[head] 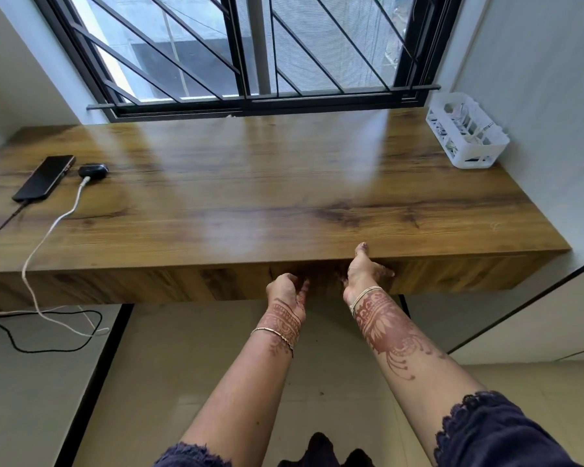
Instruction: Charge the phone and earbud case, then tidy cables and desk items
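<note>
A black phone [44, 177] lies at the far left of the wooden desk [284, 183] with a dark cable [0, 227] plugged into its near end. Beside it sits a dark earbud case [93, 170] with a white cable [53, 227] plugged in; that cable runs over the desk's front edge to the floor. My left hand [287, 291] is curled against the desk's front panel, fingers partly hidden. My right hand [363, 269] rests on the front edge, thumb on top, fingers spread along the panel. Neither hand holds a loose object.
A white plastic basket [466, 133] with small items stands at the desk's back right corner. A barred window [250, 48] runs along the back. Black and white cables [48, 328] loop on the floor at left. White walls close in both sides.
</note>
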`<move>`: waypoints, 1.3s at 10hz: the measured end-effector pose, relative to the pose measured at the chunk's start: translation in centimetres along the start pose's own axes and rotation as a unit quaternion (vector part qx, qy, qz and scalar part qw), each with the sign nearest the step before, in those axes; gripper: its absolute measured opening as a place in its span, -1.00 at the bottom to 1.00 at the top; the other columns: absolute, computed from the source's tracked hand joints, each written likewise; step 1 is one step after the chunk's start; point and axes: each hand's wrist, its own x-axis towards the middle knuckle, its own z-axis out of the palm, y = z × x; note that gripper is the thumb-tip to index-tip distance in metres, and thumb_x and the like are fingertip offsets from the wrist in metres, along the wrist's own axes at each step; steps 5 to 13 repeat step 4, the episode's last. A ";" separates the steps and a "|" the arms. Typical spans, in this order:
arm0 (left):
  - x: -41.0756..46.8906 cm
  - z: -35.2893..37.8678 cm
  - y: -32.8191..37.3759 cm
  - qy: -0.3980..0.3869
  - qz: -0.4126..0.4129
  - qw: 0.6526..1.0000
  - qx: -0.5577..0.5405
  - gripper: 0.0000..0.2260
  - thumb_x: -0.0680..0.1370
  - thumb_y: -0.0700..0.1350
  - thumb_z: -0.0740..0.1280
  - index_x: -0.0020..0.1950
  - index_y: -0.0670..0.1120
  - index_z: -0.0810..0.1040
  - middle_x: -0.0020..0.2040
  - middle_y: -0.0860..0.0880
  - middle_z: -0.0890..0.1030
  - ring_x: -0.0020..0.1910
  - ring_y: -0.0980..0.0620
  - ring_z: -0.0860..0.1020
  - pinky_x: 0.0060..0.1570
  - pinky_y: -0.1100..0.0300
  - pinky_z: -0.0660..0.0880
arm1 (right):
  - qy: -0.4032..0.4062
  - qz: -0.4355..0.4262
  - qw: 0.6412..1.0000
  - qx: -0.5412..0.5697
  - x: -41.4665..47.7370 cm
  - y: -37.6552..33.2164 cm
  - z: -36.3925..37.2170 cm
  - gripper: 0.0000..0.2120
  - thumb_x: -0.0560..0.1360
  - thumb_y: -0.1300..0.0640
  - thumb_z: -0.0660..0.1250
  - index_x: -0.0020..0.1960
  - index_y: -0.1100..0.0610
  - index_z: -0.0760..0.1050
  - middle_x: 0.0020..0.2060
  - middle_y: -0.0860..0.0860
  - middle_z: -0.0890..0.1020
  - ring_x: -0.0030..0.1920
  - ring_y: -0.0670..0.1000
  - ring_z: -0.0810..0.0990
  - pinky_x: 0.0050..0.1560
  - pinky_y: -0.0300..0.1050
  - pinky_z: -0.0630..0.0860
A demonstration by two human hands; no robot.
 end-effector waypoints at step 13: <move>-2.9 -2.2 0.7 -0.099 0.068 0.979 0.166 -0.60 0.60 -0.37 0.02 0.42 -0.16 0.34 0.22 -0.09 0.46 0.20 -0.11 0.54 -0.07 0.20 0.50 | -0.033 -0.131 0.981 -0.142 -3.5 3.2 -3.4 -0.42 0.56 -0.10 0.20 0.49 0.08 0.14 0.45 0.11 0.31 0.40 0.12 0.35 0.42 0.01 0.27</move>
